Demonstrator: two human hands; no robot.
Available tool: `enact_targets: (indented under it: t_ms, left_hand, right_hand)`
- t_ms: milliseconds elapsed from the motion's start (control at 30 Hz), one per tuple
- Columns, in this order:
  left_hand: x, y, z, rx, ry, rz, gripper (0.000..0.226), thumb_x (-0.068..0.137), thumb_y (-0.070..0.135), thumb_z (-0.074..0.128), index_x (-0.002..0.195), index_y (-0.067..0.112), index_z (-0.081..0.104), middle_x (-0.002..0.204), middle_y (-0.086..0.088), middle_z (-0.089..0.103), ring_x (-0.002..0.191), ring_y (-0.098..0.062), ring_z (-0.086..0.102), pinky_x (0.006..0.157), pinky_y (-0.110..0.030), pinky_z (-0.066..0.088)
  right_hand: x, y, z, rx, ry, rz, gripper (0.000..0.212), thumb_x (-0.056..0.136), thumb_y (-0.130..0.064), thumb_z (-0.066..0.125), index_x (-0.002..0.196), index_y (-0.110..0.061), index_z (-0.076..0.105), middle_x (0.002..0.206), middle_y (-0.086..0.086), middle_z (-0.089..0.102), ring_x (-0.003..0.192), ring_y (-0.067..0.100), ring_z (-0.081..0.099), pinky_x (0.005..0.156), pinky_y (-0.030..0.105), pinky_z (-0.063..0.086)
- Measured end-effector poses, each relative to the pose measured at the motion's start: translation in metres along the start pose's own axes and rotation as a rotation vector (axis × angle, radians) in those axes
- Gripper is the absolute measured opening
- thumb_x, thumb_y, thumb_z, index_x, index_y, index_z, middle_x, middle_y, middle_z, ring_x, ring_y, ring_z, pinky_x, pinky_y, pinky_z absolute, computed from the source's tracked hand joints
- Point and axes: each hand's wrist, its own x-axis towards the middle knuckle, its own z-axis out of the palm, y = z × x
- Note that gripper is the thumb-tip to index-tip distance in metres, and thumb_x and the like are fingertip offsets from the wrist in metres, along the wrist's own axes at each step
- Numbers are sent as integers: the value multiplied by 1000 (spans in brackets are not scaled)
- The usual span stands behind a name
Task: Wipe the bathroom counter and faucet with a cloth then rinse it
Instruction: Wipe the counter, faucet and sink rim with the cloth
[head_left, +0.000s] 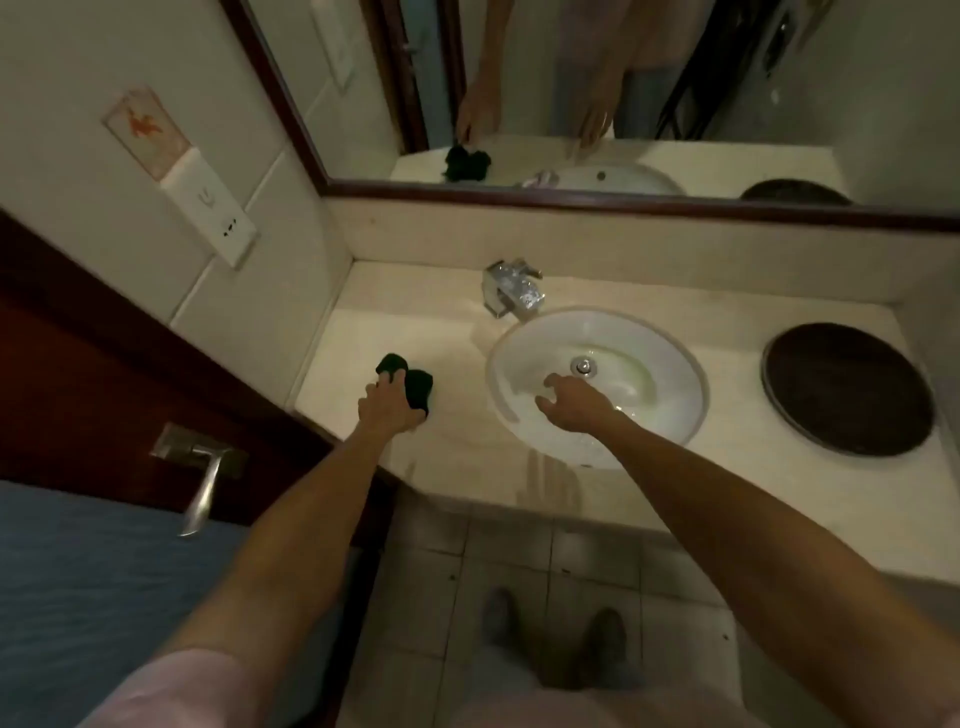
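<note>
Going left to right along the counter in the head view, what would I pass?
Dark cloth gripped by the left hand → faucet → sink, right hand over it → dark round tray.

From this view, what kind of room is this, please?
Most likely a small bathroom: a white sink set in a pale counter, a chrome faucet behind it, and a framed wall mirror above.

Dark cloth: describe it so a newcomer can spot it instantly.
Start at the white oval sink set in the beige counter. On the counter left of the basin, the left hand grips the dark cloth. It is the only soft, crumpled item; the other dark thing, a round tray, lies right of the sink.
</note>
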Motion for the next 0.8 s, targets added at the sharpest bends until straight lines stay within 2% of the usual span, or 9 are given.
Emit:
enact_targets:
  t_ms: [100, 200, 300, 400, 467, 567, 633, 700, 800]
  left_hand:
    - [19, -17, 8, 33, -14, 29, 103, 79, 47, 72, 157, 31, 6, 166, -5, 1, 136, -44, 33, 106, -53, 38]
    - [42, -27, 20, -2, -21, 74, 106, 79, 44, 74, 156, 39, 2, 166, -3, -4, 133, -45, 36, 103, -53, 41]
    - [66, -31, 29, -31, 8, 111, 94, 80, 33, 74, 155, 31, 17, 160, -14, 21, 131, -42, 41, 99, -54, 47]
    - [77, -29, 36, -73, 101, 133, 61, 79, 11, 68, 137, 10, 49, 130, -19, 52, 112, -37, 57, 81, -44, 54]
    - [75, -25, 32, -104, 134, 139, 40, 75, -3, 63, 114, 6, 57, 110, -18, 61, 97, -34, 62, 67, -37, 51]
    - [67, -18, 19, -194, 163, 150, 32, 72, -9, 56, 100, 5, 59, 95, -14, 66, 86, -31, 63, 66, -41, 55]
    - [52, -7, 8, -282, 211, 184, 27, 73, -7, 56, 96, 7, 59, 89, -10, 67, 81, -27, 64, 62, -37, 55]
    - [28, 6, -4, -425, 242, 207, 21, 78, -1, 62, 95, 12, 61, 88, -3, 66, 80, -20, 64, 61, -29, 51]
    - [-13, 19, -21, -639, 285, 182, 24, 78, 11, 74, 100, 17, 65, 96, 2, 68, 86, -12, 65, 72, -24, 55]
  right_hand:
    - [10, -2, 17, -66, -23, 32, 52, 101, -43, 48, 143, -12, 46, 136, 15, 57, 124, 35, 55, 97, 46, 49]
    - [18, -2, 39, -122, -54, 40, 49, 100, -43, 48, 139, -11, 49, 133, 15, 58, 121, 36, 57, 96, 49, 51]
    - [27, -6, 54, -170, -71, 31, 49, 101, -43, 48, 138, -11, 49, 131, 15, 58, 119, 36, 58, 94, 47, 51]
    - [35, -8, 66, -198, -91, 25, 49, 101, -43, 46, 140, -12, 47, 132, 15, 58, 119, 36, 58, 94, 45, 49]
    - [38, -9, 72, -209, -94, 23, 49, 101, -43, 45, 139, -12, 47, 131, 15, 58, 118, 36, 58, 95, 46, 49]
    - [39, -14, 75, -181, -87, 35, 49, 102, -43, 45, 139, -12, 47, 130, 14, 58, 118, 35, 57, 96, 46, 48]
    - [39, -20, 73, -43, -78, 73, 49, 102, -41, 47, 140, -10, 47, 133, 17, 58, 120, 36, 57, 97, 45, 48]
    - [36, -33, 67, 212, -46, 140, 52, 101, -40, 52, 140, -7, 49, 135, 19, 59, 122, 36, 57, 98, 42, 47]
    - [27, -63, 48, 701, -47, 254, 56, 98, -44, 59, 142, -12, 48, 135, 16, 59, 113, 31, 61, 94, 44, 55]
